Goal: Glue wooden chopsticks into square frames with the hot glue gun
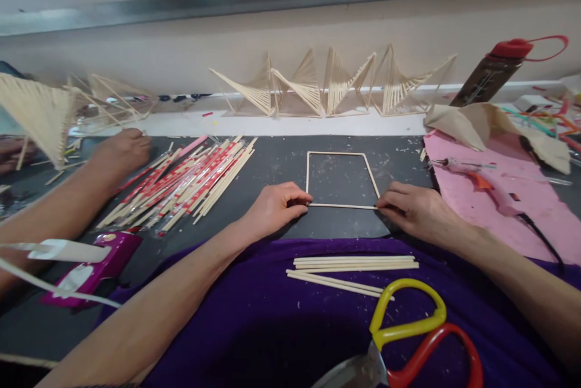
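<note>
A dark grey worktop (272, 164) stretches in front of the person, with a deep purple cloth (218, 315) along its near edge. At the back, four pale, twisted models made of thin wooden sticks (299, 91) stand in a row on a white ledge by the wall. To the left lies a loose, slanting heap of pale sticks and red-and-white wrappers (181, 185); a co-worker's hand (122, 149) is just beyond its left end. A pink sheet (481, 240) covers the right side, and a pink glue gun with an orange trigger (499, 194) lies on it. Behind stands a tilted dark bottle with a red cap (492, 73).

Scissors with one yellow and one red handle (408, 333) rest on the purple cloth, their blades cut off by the lower edge of the view. A flat four-sided frame of thin pale sticks (342, 206) lies on the worktop between the person's hands. The left hand (276, 206) pinches its near left corner between thumb and fingers; the right hand (413, 206) pinches the near right corner likewise. Smallest are several loose pale sticks (354, 261) on the purple cloth, near the scissors.
</note>
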The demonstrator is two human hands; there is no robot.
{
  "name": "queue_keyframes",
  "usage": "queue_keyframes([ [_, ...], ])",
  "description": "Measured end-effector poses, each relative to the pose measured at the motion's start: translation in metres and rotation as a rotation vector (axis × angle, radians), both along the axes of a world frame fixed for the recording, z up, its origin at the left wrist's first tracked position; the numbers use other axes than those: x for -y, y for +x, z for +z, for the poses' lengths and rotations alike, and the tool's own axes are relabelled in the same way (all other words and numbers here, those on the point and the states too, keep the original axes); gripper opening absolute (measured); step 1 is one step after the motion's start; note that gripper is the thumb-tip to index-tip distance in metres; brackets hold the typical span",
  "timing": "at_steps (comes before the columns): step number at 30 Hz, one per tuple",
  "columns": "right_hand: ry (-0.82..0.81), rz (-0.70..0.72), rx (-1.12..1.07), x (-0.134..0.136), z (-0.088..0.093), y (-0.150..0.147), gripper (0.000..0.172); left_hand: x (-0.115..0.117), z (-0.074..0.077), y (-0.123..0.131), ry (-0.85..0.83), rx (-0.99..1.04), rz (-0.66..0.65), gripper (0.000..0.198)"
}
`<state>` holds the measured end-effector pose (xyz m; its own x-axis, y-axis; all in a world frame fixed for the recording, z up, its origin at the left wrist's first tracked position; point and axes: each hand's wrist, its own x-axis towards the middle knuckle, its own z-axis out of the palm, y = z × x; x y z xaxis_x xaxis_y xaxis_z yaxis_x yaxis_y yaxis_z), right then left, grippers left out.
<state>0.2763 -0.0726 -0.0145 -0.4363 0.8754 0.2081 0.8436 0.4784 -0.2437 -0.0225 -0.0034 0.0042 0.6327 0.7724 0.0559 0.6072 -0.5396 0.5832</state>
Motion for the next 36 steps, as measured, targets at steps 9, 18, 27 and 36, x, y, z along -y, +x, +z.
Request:
queue_keyframes([
  [9,-0.003,0.03,-0.095,-0.007,-0.007,0.006,0.019,0.002,-0.005,0.003,0.175,-0.05,-0.022,0.016],
  [18,-0.042,0.036,-0.126,-0.01,-0.007,0.005,0.02,0.008,-0.006,0.007,0.275,-0.138,-0.031,0.018],
  [27,-0.026,0.052,-0.209,-0.013,-0.009,0.004,0.019,0.008,-0.007,0.008,0.287,-0.131,-0.033,0.018],
  [36,-0.008,0.059,-0.185,-0.014,-0.01,0.004,0.021,0.008,-0.006,0.009,0.297,-0.118,-0.044,0.018],
])
